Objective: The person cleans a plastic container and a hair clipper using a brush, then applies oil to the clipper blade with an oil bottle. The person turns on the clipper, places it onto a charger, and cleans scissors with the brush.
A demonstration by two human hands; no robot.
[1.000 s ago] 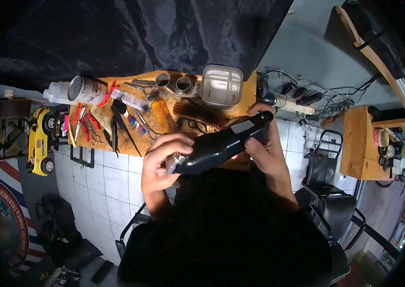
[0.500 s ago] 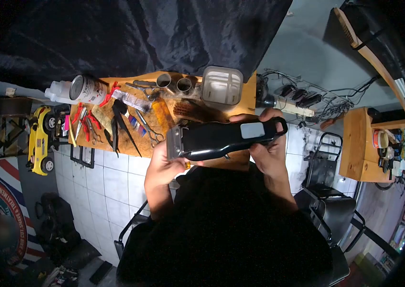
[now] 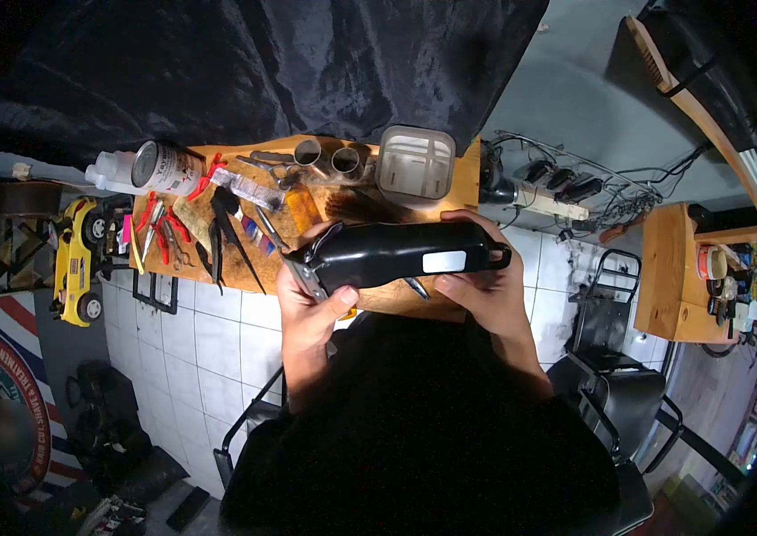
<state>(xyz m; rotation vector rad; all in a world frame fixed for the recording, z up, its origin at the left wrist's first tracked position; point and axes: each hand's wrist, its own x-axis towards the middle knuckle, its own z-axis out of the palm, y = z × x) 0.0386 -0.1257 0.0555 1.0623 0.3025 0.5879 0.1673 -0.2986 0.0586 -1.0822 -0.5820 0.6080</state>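
A black hair clipper [image 3: 378,253] lies level across both hands above the wooden table [image 3: 432,299]. At its blade end on the left, my left hand [image 3: 309,308] grips it, thumb against the metal blade. My right hand [image 3: 485,281] is closed round the other end, near the hanging loop, its thumb under the pale label. Behind the clipper lies a brown brush [image 3: 362,205], partly hidden. Left of that are an orange comb-like piece [image 3: 301,211] and scissors [image 3: 271,229], whose handles are hidden by my left hand.
Pliers [image 3: 164,234], black clips [image 3: 228,228] and a can [image 3: 164,168] crowd the table's left. Metal cups [image 3: 346,162] and a divided tray [image 3: 416,165] stand along the back. A yellow toy car [image 3: 79,261] is at the left, a black chair [image 3: 628,397] at the right.
The clipper has been rolled and tilted in my hands: its label now sits lower and further left, and its blade end points down to the left. My right hand has moved slightly left.
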